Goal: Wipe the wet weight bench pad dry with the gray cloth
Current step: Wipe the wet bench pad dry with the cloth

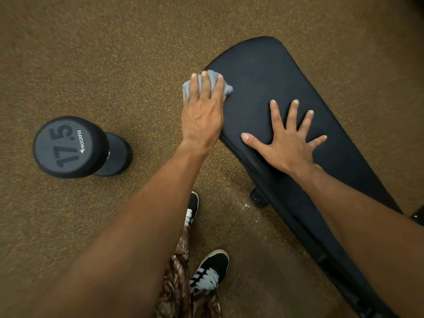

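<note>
while the left hand (203, 115) presses the gray cloth (226, 88) flat on the pad's edge, the right hand (286, 143) lies open on the pad.

left hand: fingers laid flat over the bunched cloth, pinning it w/ the palm on the near-left edge of the black weight bench pad (263, 72). right hand: fingers spread wide, palm down on the pad, just right of the left, holding nothing. dumbbell (75, 148) marked 17.5 stands on the speckled floor (103, 53), well left of the left arm. black shoes (210, 271) below btwn the arms.
</note>
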Available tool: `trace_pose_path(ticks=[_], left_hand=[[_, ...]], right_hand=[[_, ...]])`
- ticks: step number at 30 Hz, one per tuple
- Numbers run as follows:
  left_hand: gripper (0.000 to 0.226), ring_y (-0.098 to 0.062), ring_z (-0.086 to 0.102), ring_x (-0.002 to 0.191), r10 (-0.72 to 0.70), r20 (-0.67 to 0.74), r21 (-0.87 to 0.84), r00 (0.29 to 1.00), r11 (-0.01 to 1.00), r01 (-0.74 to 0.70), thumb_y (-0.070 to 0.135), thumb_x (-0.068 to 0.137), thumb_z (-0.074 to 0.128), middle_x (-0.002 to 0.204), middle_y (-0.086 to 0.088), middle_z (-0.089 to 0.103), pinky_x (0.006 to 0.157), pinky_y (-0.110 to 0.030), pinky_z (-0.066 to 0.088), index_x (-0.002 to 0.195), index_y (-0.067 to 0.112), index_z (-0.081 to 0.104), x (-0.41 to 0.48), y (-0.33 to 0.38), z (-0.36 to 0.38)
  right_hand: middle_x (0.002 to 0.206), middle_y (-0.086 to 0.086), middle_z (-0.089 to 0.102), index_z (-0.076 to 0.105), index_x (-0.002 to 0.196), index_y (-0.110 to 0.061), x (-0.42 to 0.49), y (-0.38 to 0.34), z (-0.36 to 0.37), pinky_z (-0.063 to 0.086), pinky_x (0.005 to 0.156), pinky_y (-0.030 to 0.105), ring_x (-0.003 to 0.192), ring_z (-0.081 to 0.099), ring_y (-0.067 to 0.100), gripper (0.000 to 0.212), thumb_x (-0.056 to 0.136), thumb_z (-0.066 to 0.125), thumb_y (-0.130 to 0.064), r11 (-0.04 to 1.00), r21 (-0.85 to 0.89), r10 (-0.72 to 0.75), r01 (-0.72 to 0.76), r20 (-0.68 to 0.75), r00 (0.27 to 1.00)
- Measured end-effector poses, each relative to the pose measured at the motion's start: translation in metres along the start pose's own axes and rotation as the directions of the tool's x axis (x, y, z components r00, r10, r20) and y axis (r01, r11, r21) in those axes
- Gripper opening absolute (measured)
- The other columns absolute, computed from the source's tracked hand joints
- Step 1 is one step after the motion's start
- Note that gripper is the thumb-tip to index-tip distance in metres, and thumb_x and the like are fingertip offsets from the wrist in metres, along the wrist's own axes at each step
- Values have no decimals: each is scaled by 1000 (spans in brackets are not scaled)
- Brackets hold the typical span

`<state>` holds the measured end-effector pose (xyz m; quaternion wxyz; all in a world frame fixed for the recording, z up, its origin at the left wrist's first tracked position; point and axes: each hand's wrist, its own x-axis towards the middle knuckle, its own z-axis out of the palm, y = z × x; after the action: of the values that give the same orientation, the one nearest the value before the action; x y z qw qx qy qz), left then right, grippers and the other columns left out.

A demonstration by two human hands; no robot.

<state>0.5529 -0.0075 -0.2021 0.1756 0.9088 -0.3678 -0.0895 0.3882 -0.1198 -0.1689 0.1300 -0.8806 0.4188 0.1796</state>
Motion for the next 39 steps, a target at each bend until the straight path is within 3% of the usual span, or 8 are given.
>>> trace_pose_path(ticks=[9, 14, 19, 24, 29, 34, 37, 39], left_hand=[[44, -44, 22, 151, 85, -1, -175, 996, 981, -84, 16, 109, 34, 157, -25, 36, 121, -47, 27, 152, 8, 41, -69, 23, 14], [48, -40, 17, 153, 93, -21, -103, 995, 990, -95, 23, 109, 28, 162, -21, 30, 125, -51, 15, 156, 13, 33, -40, 12, 15], [51, -40, 12, 154, -75, -73, -81, 994, 994, 69, 30, 110, 22, 163, -22, 26, 124, -53, 9, 158, 12, 27, -13, 46, 14], [47, -38, 19, 153, 192, 38, -103, 981, 977, -187, 22, 109, 31, 159, -22, 34, 124, -50, 11, 153, 8, 37, -64, 110, 43], [49, -35, 18, 154, 535, 183, -41, 825, 843, -537, 26, 110, 29, 161, -21, 31, 124, -47, 9, 157, 11, 31, -71, 124, 54], [42, -35, 30, 142, 255, -139, -98, 957, 958, -270, 18, 104, 32, 150, -23, 42, 114, -54, 31, 147, 18, 34, -14, 64, 22], [49, -42, 27, 148, 7, -148, -154, 989, 988, -30, 28, 109, 24, 157, -23, 37, 120, -51, 23, 152, 10, 37, 36, 18, -4], [49, -39, 32, 145, 86, -79, -120, 993, 988, -96, 31, 110, 23, 155, -19, 40, 116, -49, 25, 151, 11, 40, 56, 9, -12]], right_hand=[[163, 0, 28, 34, 155, -21, -55, 47, 0, 11, 125, 38, 151, 18, 11, 52, 106, 40, -38, 824, 565, 58, 50, -172, 983], [163, 4, 27, 38, 153, -23, -81, 100, 10, 18, 123, 43, 151, 17, 25, 52, 104, 42, -42, 949, 315, 93, -33, -176, 980], [164, 4, 24, 40, 152, -24, -110, 131, 22, 18, 122, 44, 152, 14, 23, 52, 104, 42, -44, 918, 383, 176, -104, -157, 972], [162, 3, 30, 47, 147, -23, -125, 130, 32, 19, 122, 45, 151, 18, 20, 46, 104, 43, -40, 872, 482, 197, -87, -183, 963], [149, 4, 46, 61, 133, -19, -128, 114, 35, 37, 108, 42, 136, 39, 25, 35, 100, 53, -30, 884, 467, 195, -10, -350, 916], [133, 2, 54, 68, 118, -19, -135, 98, 40, 48, 98, 47, 120, 52, 22, 25, 97, 58, -29, 882, 449, 60, 142, -406, 912], [130, 2, 55, 70, 115, -19, -138, 90, 43, 49, 95, 45, 115, 53, 22, 23, 96, 60, -27, 896, 407, 14, 180, -430, 903], [128, 1, 55, 70, 113, -19, -138, 82, 44, 49, 94, 43, 114, 54, 19, 20, 96, 63, -25, 878, 447, 47, 169, -432, 901]])
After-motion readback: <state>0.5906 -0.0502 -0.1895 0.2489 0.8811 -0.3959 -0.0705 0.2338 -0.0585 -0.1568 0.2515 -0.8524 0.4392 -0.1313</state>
